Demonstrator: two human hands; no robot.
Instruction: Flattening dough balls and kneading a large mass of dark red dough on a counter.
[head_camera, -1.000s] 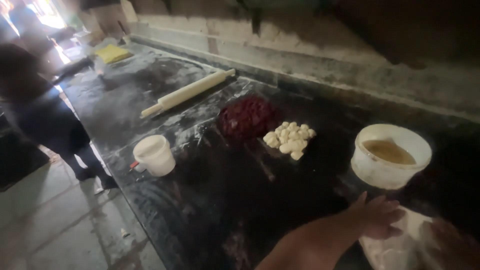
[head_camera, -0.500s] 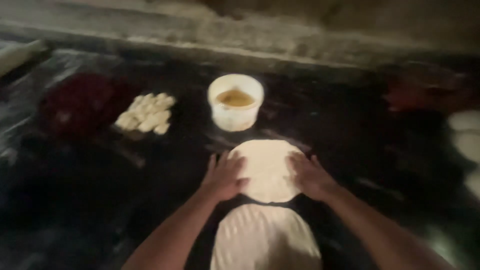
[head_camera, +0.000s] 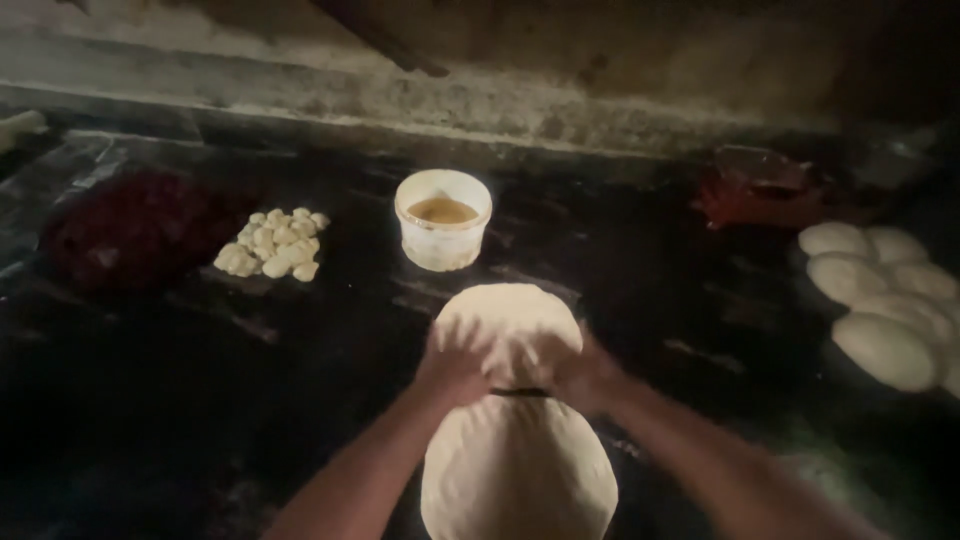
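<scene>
Both hands, left hand and right hand, press flat on upper dough round, fingers spread, gripping nothing. Risk: uneven pressure tears dough or sticks it to counter.

Both hands are motion-blurred; the left hand and right hand show no separate fingers, and they cover the near edge of the far dough round. Just below the hands, the near dough round is cut off by the bottom edge. Well right of the right hand, pale dough balls run off the right edge. Far left of the left hand, a dark red heap is too dim to identify.
</scene>
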